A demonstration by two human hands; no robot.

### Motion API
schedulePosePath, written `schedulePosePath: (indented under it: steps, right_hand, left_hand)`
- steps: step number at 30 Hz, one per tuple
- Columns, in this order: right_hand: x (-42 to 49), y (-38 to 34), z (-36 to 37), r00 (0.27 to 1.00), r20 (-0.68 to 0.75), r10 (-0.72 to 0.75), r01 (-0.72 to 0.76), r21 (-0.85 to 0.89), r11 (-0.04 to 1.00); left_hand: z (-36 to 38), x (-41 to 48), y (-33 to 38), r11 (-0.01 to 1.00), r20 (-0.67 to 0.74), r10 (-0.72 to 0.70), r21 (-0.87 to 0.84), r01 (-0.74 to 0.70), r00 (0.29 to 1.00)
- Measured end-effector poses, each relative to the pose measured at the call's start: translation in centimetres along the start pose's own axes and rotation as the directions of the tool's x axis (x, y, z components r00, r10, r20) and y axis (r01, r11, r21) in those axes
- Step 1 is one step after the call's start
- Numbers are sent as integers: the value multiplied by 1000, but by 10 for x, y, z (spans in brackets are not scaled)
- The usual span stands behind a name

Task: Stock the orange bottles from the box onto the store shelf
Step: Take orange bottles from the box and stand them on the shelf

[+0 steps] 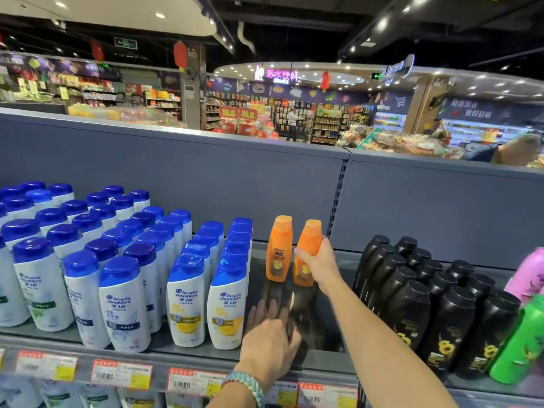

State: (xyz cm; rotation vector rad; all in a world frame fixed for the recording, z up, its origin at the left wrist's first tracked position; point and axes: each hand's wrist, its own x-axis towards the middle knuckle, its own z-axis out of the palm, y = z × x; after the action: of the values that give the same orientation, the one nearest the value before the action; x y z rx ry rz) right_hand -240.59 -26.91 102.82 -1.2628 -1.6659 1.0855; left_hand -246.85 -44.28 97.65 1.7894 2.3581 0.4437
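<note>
our right grip [316,266] is curled round an orange bottle [310,237], upright at the back of the shelf [326,319], just beside a second orange bottle [278,251]. left grip [270,334] lies flat on the shelf, fingers straight, holding nothing.

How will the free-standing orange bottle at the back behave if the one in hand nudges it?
The standing orange bottle looks tall and narrow, so a high nudge probably tips it. The shelf is glossy enough to mirror it, so a low push may slide it. The held orange bottle in the right hand shows no denting, suggesting stiff plastic.
</note>
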Motion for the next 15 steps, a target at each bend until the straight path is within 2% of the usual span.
schedulePosePath:
  steps: [15]
  right_hand:
    - [-5, -1, 4, 1000, 23, -8, 9, -32, 999]
  left_hand:
    - [-3, -3, 1, 1000, -6, 11, -1, -11, 1000]
